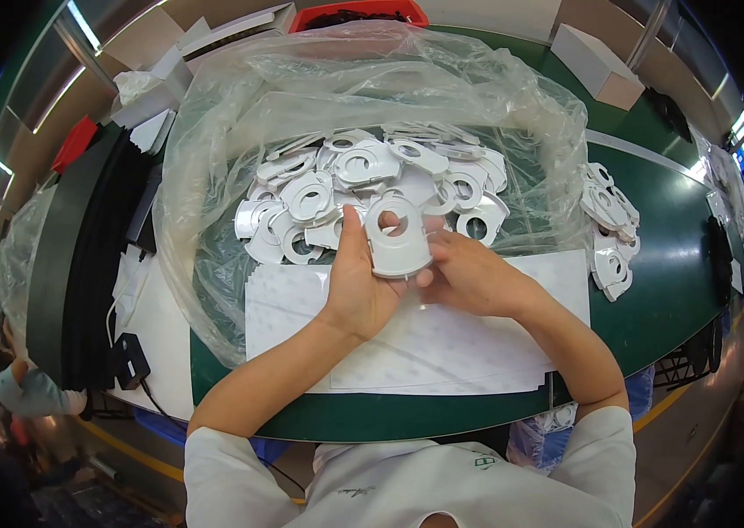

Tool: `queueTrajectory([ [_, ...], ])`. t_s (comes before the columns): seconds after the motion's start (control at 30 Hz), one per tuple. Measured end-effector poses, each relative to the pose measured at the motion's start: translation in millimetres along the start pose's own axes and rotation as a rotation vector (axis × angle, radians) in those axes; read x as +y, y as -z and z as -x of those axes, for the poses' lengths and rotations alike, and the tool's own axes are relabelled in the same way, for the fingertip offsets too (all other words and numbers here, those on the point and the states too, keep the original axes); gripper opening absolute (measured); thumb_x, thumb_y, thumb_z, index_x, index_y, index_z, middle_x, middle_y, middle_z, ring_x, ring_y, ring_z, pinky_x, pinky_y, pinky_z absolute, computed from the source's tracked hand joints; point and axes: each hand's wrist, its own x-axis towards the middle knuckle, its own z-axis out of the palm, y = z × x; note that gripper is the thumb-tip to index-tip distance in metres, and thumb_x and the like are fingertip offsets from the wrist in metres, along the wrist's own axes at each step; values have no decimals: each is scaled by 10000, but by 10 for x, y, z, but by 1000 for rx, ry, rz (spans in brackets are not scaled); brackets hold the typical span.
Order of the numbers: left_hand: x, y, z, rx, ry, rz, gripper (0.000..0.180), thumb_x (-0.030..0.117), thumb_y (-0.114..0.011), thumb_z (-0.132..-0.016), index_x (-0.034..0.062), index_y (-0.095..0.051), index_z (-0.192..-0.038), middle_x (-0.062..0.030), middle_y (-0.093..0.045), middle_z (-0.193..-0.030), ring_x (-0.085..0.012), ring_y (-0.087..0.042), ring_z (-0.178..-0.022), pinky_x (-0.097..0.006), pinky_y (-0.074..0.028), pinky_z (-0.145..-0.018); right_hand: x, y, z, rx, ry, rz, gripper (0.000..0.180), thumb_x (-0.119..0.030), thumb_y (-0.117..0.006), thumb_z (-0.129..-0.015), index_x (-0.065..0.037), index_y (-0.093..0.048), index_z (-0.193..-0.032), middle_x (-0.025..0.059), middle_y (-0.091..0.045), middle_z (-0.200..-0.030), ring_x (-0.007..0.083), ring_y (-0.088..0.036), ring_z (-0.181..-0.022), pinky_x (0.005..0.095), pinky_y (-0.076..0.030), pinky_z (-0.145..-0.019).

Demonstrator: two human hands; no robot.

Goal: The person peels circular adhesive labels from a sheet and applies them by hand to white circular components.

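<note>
In the head view the person's two hands meet over a green table, just in front of a wide clear plastic bag that lies open on it. The left hand is closed on a white plastic part with a round hole, its thumb stretched up along the part's left edge and the palm behind the lower left corner. The right hand holds the same part from the right, its fingers curled against the lower right edge, so both hands grip the one piece between them, upright and facing the camera. Directly behind it, inside the bag, lies a heap of similar white parts, overlapping one another at all angles. A smaller stack of the same parts sits on the bare table to the right of the bag, well apart from the hands. Under the wrists and forearms lie flat white sheets dotted with a faint pattern, touching the bag's front edge. A white box stands at the far right of the table, and a red bin shows beyond the bag at the top.
</note>
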Motion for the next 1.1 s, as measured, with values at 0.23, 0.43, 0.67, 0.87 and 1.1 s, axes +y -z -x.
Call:
queueTrajectory([
  [0.23, -74, 190, -81, 130, -83, -120, 531, 566, -201, -979, 131, -464, -1129, -194, -566, -1127, -252, -599, -862, -312, -433, -600, -67, -22, 42, -31, -119, 33, 301, -120, -757, -706, 24, -598, -917, 162, -581, -976, 320, -548, -988, 417, -456, -848],
  [0.43, -92, 174, -84, 101, -90, -165, 524, 567, -204, -978, 136, -460, -1130, -178, -572, -1106, -233, -596, -867, -300, -431, -598, 30, 34, -34, -29, -76, 2, 319, -134, -783, -678, 22, -599, -886, 173, -598, -948, 348, -565, -955, 417, -454, -845],
  [0.67, -103, 194, -79, 90, -88, -137, 519, 571, -200, -976, 151, -450, -1149, -171, -572, -1107, -231, -596, -873, -293, -430, -599, 15, -12, 21, -1, -12, 7, 317, -123, -766, -667, 26, -592, -886, 164, -597, -930, 342, -567, -916, 418, -470, -803],
  [0.87, -98, 215, -75, 89, -73, -145, 521, 560, -187, -981, 149, -452, -1161, -173, -560, -1133, -230, -591, -878, -293, -433, -604, -361, -288, 260, 299, 105, 369, 141, -31, -575, -695, 2, -559, -831, 97, -540, -791, 249, -535, -787, 321, -491, -650],
  [1.1, -111, 212, -95, 82, -81, -143, 567, 575, -174, -976, 123, -434, -1200, -175, -567, -1165, -224, -585, -950, -301, -435, -665, -567, -209, 329, 146, 206, 568, 173, -61, -612, -683, -27, -514, -822, 64, -522, -742, 189, -526, -786, 283, -466, -589],
])
